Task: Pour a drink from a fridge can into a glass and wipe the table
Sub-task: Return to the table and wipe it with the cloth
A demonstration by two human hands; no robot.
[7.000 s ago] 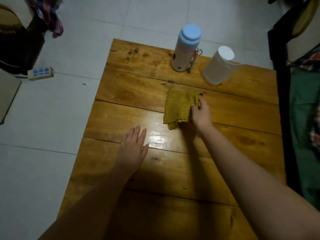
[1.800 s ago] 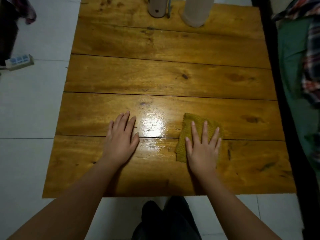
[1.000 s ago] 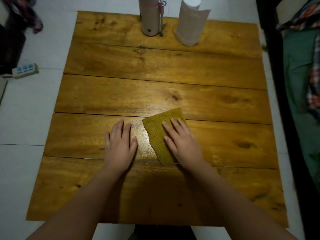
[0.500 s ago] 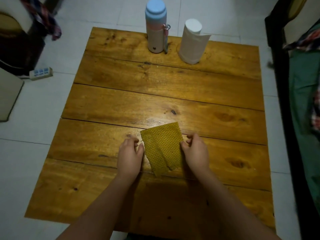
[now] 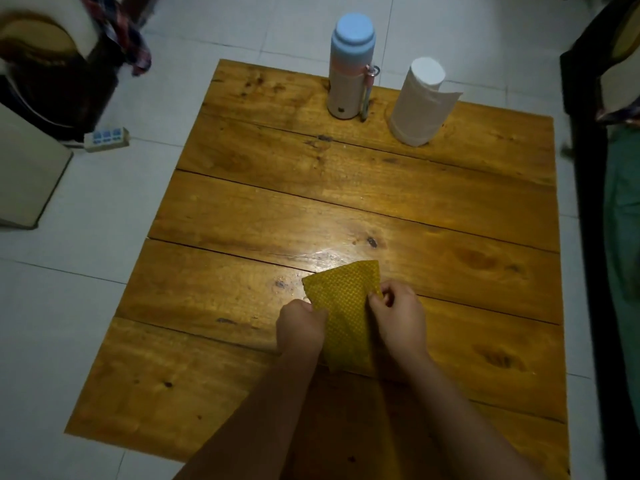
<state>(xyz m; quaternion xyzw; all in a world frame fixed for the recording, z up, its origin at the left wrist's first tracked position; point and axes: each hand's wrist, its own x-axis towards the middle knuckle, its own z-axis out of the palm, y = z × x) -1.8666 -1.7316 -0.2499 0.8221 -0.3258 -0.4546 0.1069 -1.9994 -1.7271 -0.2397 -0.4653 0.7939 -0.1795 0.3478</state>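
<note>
I log a change of grip: a second ago my right hand (image 5: 398, 320) lay flat on the yellow cloth (image 5: 346, 317) with the left hand (image 5: 301, 329) flat on the bare counter (image 5: 381, 199), and now both hands have curled onto the cloth, the right pinching its right edge and the left gripping its left edge. The cloth lies on the near middle of the counter, well apart from the blue-capped flask (image 5: 351, 67) and paper roll (image 5: 420, 102) at the far edge. I judge wiping is ending and folding or lifting comes next; no can or glass is in view.
</note>
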